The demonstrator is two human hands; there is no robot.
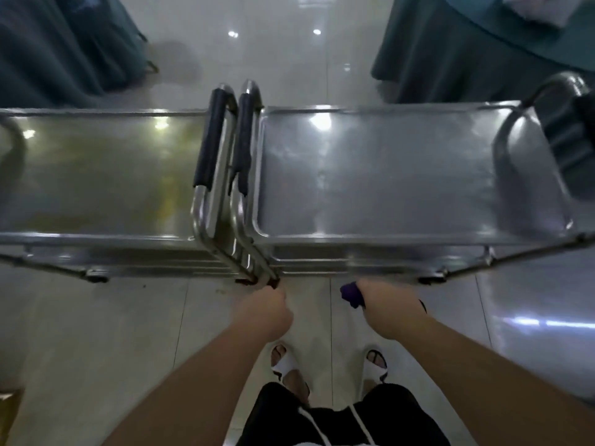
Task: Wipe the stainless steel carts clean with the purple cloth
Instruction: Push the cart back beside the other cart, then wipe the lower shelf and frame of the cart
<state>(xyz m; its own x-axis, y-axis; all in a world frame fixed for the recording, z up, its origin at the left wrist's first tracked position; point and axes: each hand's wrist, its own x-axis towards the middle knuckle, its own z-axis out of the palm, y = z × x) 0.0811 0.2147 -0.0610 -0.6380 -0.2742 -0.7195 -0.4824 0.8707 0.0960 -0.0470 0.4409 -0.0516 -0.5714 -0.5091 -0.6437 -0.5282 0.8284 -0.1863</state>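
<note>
Two stainless steel carts stand side by side in front of me, the left cart (96, 175) with a yellowish reflection on its top tray, the right cart (402, 175) grey and bare. Their black-padded handles (212, 136) meet in the middle. My left hand (267, 312) is curled low at the near bottom corner where the two carts' legs meet; whether it holds the leg is unclear. My right hand (386, 307) grips the purple cloth (351, 294) bunched up, low beside the right cart's lower shelf edge.
Glossy white tiled floor (96, 333) lies all around. Tables draped in dark teal cloth stand at the far left (64, 46) and far right (483, 43). My feet in white sandals (283, 362) are just behind the carts. A dark object (576, 140) hangs by the right cart's far handle.
</note>
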